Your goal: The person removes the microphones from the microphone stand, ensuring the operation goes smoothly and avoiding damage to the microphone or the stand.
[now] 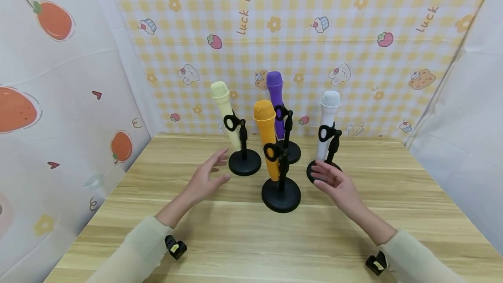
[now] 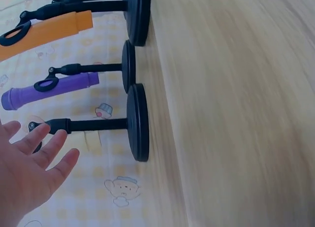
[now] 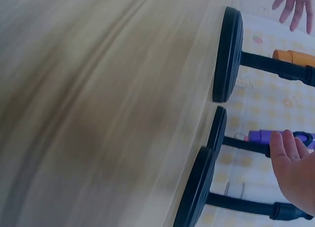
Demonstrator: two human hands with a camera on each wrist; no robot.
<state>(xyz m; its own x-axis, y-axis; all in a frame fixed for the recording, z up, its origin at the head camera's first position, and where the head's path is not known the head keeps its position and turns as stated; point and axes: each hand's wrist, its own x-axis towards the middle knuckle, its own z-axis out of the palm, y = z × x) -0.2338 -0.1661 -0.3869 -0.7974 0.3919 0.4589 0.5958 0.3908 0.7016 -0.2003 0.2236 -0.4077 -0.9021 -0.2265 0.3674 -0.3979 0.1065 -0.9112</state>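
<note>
My left hand (image 1: 205, 181) is in the air left of the pale yellow microphone (image 1: 225, 106), fingers loosely spread and holding nothing. That microphone leans in a black desk stand (image 1: 245, 163). On the other side, my right hand (image 1: 341, 189) hovers in front of the white microphone (image 1: 328, 110), overlapping the base of its stand (image 1: 334, 145) in the head view; its fingers are relaxed around nothing. Between the hands, nearest me, an orange microphone (image 1: 266, 128) tilts in its stand (image 1: 281, 196). Behind it is a purple microphone (image 1: 275, 91), its stand (image 1: 292, 152) partly hidden.
All the stands are on a wood-grain table (image 1: 243, 239). A yellow checked cloth (image 1: 243, 51) hangs behind the table, with a white printed sheet (image 1: 78, 69) on the left and a plain white one (image 1: 471, 95) on the right. Small black devices (image 1: 175, 247) are at both wrists.
</note>
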